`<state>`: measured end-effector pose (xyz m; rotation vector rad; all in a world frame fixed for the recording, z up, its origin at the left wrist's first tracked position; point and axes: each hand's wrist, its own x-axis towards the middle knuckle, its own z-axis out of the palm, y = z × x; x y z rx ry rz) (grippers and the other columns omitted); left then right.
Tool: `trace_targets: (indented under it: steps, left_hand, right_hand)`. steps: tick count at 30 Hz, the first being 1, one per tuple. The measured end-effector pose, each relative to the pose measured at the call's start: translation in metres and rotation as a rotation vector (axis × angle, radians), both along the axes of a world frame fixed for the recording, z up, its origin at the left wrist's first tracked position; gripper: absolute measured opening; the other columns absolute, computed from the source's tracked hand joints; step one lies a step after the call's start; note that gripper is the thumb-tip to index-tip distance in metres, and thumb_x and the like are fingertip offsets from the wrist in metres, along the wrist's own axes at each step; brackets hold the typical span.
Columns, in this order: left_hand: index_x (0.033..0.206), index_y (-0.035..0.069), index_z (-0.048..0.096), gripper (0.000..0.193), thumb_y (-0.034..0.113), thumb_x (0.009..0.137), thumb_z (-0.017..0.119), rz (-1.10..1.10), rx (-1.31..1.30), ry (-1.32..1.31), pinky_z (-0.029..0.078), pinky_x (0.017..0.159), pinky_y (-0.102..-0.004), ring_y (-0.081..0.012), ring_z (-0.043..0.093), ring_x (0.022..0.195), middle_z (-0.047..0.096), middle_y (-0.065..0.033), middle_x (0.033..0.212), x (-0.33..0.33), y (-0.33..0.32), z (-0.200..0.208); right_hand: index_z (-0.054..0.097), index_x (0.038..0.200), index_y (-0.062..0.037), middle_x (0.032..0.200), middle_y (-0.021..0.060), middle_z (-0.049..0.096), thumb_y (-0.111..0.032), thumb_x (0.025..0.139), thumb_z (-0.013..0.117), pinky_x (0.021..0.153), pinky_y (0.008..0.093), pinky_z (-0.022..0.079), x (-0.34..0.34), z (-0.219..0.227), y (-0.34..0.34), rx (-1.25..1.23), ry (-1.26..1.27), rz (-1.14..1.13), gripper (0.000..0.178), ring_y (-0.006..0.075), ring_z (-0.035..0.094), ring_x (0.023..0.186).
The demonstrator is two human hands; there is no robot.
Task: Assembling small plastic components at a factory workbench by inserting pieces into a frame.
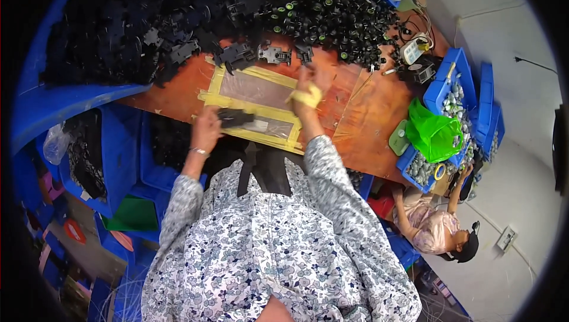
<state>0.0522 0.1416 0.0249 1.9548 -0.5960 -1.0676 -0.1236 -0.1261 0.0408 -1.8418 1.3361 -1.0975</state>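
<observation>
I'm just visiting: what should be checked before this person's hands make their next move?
1. Left-hand grip has the black part: ok, held by its left end.
2. Right-hand grip is empty: cannot tell, fingers blurred.
3. Taped sheet lies in front of the person: ok, yellow tape around it.
4. Black heap looks reachable: ok, probably, across the table.
5. Green bag is away from both hands: ok, over the blue bins at right.
6. Co-worker is out of the way: ok, beyond those bins.
</observation>
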Motion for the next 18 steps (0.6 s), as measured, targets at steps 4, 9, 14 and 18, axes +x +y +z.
trace_targets:
  steps: [4,9,14,18]
  left_hand:
    - [0.132,0.001,0.053,0.059,0.012,0.081,0.079,-0.149,0.402,-0.758,0.053,0.09,-0.0513,-0.0459,0.059,0.114,0.058,-0.0288,0.121,0.025,-0.014,0.076]
    - [0.135,0.0,0.052,0.064,0.024,0.083,0.08,-0.046,-0.175,-0.674,0.051,0.093,-0.0499,-0.042,0.06,0.113,0.062,-0.028,0.119,0.0,-0.115,0.016]
    - [0.11,0.001,0.059,0.045,0.027,0.083,0.083,0.026,0.069,-0.629,0.054,0.08,-0.0454,-0.0382,0.07,0.093,0.071,-0.0152,0.091,-0.046,-0.233,0.026]
    - [0.088,0.002,0.057,0.03,0.017,0.079,0.082,0.334,-0.091,-0.379,0.056,0.065,-0.0453,-0.0349,0.071,0.067,0.069,-0.0129,0.071,-0.024,-0.223,-0.037]
  right_hand:
    - [0.063,0.112,-0.0064,0.108,0.014,0.062,-0.023,0.088,0.068,0.089,0.0451,0.046,-0.029,-0.015,-0.041,-0.241,0.598,0.029,0.029,0.0331,0.058,0.101]
    - [0.063,0.101,-0.006,0.099,0.0147,0.062,-0.028,0.087,0.068,0.084,0.048,0.044,-0.016,-0.028,-0.012,-0.208,0.659,0.231,0.026,0.0342,0.058,0.1]
    - [0.064,0.098,-0.0065,0.09,0.0143,0.064,-0.026,0.081,0.077,0.073,0.0467,0.047,-0.041,-0.018,0.014,0.057,0.436,0.262,0.028,0.0348,0.064,0.087]
    - [0.067,0.093,-0.0075,0.093,0.0128,0.067,-0.024,0.085,0.073,0.08,0.0474,0.048,-0.048,-0.003,0.004,0.019,0.396,0.192,0.02,0.033,0.064,0.09]
